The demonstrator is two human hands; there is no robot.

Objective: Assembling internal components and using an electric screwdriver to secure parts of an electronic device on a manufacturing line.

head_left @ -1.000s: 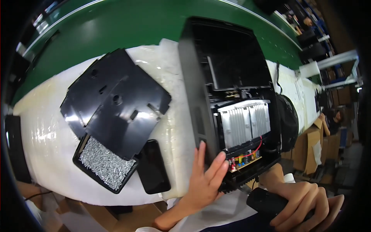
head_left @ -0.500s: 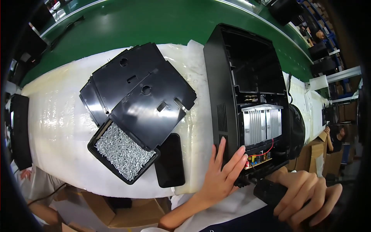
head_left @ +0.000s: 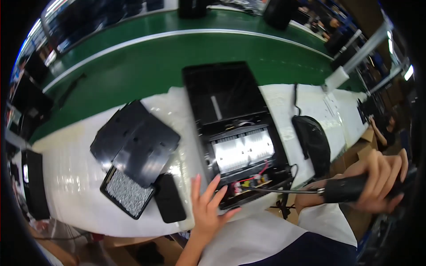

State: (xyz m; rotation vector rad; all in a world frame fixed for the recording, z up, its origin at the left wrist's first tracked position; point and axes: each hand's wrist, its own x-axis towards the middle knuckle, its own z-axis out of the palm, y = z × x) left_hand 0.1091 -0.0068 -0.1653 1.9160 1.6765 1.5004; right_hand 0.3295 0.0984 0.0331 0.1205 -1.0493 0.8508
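A large black plastic housing [head_left: 228, 95] lies open-side up in front of me. In its near half sit silver finned heat sinks [head_left: 244, 150], a red wire and a small circuit board [head_left: 253, 181]. My left hand [head_left: 208, 215] is open, fingers spread, by the housing's near left corner; whether it touches is blurred. My right hand [head_left: 379, 181] grips a black electric screwdriver [head_left: 344, 189] at the right. Its long thin shaft points left, almost level, and the tip reaches the area of the circuit board; contact cannot be made out.
Left of the housing lie black plastic panels [head_left: 137, 142], a black tray of small silver screws [head_left: 128, 193] and a black phone-like slab [head_left: 171, 199]. A black bag-like thing [head_left: 313, 142] rests to the right. White padding [head_left: 71, 164] covers the bench. Another person [head_left: 381, 131] is at far right.
My view has tilted up and shifted. The housing now faces me more squarely. The screwdriver has swung out rightward, its shaft now visible across the board. My left hand is off the housing's side vents.
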